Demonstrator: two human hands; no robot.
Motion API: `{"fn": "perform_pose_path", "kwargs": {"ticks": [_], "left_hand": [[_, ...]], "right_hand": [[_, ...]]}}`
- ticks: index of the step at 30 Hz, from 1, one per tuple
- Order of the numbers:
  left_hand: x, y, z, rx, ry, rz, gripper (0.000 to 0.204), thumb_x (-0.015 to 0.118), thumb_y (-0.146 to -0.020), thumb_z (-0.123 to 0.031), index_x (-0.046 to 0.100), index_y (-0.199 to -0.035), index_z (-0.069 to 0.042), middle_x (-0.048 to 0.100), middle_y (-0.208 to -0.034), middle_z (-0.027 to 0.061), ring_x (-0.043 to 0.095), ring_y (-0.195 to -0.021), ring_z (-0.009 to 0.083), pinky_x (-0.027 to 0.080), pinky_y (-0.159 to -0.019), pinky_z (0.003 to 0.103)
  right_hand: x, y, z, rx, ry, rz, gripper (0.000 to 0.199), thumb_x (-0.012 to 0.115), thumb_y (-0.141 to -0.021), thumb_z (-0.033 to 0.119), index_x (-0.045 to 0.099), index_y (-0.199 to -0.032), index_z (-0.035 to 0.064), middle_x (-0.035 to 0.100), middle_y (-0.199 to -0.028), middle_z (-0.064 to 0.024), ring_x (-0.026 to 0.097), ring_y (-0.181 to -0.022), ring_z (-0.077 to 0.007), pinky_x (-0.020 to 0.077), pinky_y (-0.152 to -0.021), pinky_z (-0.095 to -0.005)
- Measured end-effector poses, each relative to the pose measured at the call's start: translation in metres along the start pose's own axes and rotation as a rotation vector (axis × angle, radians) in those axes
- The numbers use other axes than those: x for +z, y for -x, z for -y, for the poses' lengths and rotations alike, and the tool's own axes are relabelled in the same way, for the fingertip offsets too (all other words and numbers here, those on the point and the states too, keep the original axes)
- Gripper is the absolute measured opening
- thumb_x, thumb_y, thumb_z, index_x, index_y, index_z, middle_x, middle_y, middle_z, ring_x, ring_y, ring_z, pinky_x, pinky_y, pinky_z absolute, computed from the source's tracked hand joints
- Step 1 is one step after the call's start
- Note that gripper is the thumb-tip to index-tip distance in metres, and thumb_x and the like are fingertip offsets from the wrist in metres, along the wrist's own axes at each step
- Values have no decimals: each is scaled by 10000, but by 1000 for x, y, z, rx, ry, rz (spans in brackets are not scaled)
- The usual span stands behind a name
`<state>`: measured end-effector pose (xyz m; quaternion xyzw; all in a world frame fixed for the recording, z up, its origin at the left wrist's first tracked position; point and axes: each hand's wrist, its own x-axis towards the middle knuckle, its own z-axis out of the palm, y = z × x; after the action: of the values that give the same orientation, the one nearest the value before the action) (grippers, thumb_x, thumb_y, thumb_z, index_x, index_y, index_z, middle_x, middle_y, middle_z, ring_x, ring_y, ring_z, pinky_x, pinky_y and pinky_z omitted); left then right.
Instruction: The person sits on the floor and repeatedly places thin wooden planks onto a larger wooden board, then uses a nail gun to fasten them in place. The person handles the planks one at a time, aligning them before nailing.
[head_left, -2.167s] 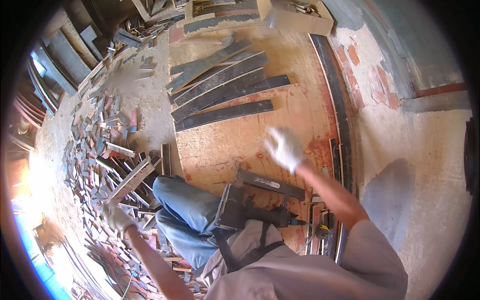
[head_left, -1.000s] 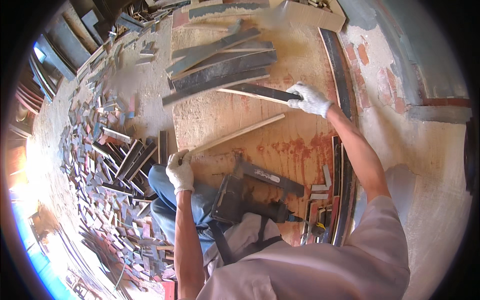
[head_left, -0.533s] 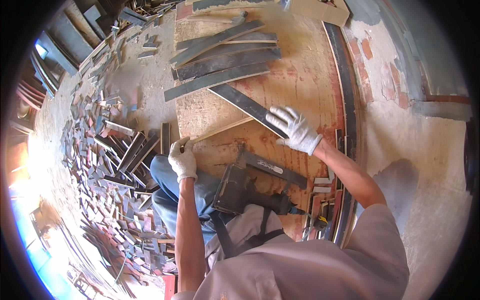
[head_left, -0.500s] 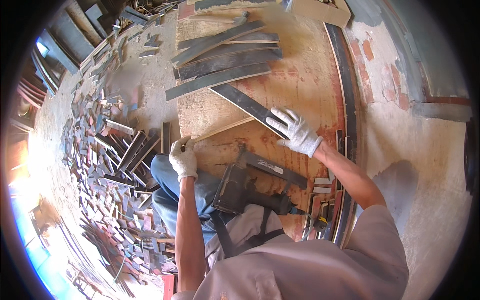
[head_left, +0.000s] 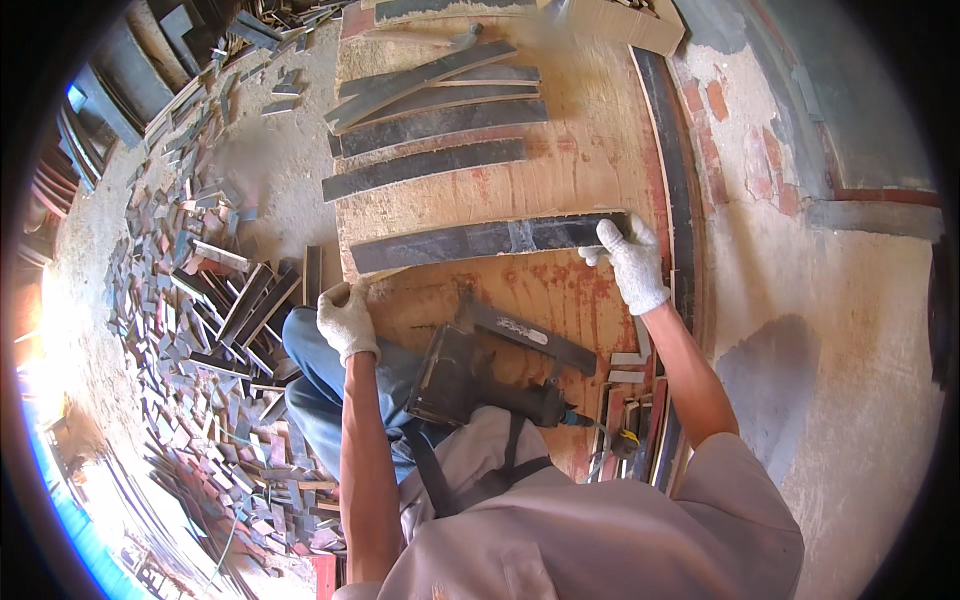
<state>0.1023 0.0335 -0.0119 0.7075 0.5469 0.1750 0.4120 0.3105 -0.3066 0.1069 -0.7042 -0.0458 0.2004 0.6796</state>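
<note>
My right hand [head_left: 632, 262], in a white knit glove, grips the right end of a long black-faced wooden strip [head_left: 470, 243]. That strip lies crosswise above the board [head_left: 590, 170], its left end near my left hand. My left hand [head_left: 347, 320], gloved too, is closed with thumb and fingers pinched on the end of a thin pale wooden strip [head_left: 388, 275], most of which is hidden under the black one. A black nail gun [head_left: 470, 370] rests by my lap, with a hose at its handle end.
Several black-faced strips [head_left: 430, 165] lie stacked at the far side of the board, beside a hammer [head_left: 466, 36]. A heap of wood offcuts [head_left: 215, 400] covers the floor on the left. A cardboard box [head_left: 625, 25] stands far right, near the wall [head_left: 760, 180].
My right hand has taken the black strip by its right end and swung it from a slant to nearly crosswise, off the stack. My left hand stays about where it was.
</note>
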Motion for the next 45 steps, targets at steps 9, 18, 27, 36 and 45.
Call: {"fn": "perform_pose_path", "kwargs": {"ticks": [9,18,27,36,45], "left_hand": [[-4,1,-7,-78,162,0,162,764,-871,-89,767,-971,39,756,-835,95,665,-728,138,547,-708,281],[-7,4,-9,-207,260,58,150,754,-884,-86,769,-979,29,737,-798,52,631,-698,114,525,-660,269],[-13,6,0,-175,309,58,253,749,-913,-184,770,-1048,29,759,-892,77,649,-814,121,519,-775,279],[-19,19,-13,-126,244,67,393,829,-822,-107,732,-1173,42,764,-1030,134,699,-908,164,550,-837,291],[-25,13,3,-187,226,70,385,835,-810,-100,735,-1147,58,761,-1034,147,702,-918,181,549,-860,297]], "right_hand": [[-7,-2,-78,326,-145,-35,455,518,-1078,339,553,-1417,38,695,-881,-93,673,-634,-159,537,-547,-287],[22,-36,-93,286,-12,-173,424,602,-1045,312,591,-1381,54,717,-882,-67,674,-591,-137,532,-499,-246],[47,-37,-97,195,49,-305,250,686,-993,292,656,-1043,49,716,-814,-40,649,-534,-101,487,-432,-223],[38,-23,-110,123,212,-265,218,668,-1008,250,661,-931,46,644,-754,22,627,-602,-66,511,-550,-237],[39,7,-115,170,-9,-353,296,730,-939,59,699,-1225,-9,731,-1077,-46,654,-913,-85,560,-787,-245]]}}
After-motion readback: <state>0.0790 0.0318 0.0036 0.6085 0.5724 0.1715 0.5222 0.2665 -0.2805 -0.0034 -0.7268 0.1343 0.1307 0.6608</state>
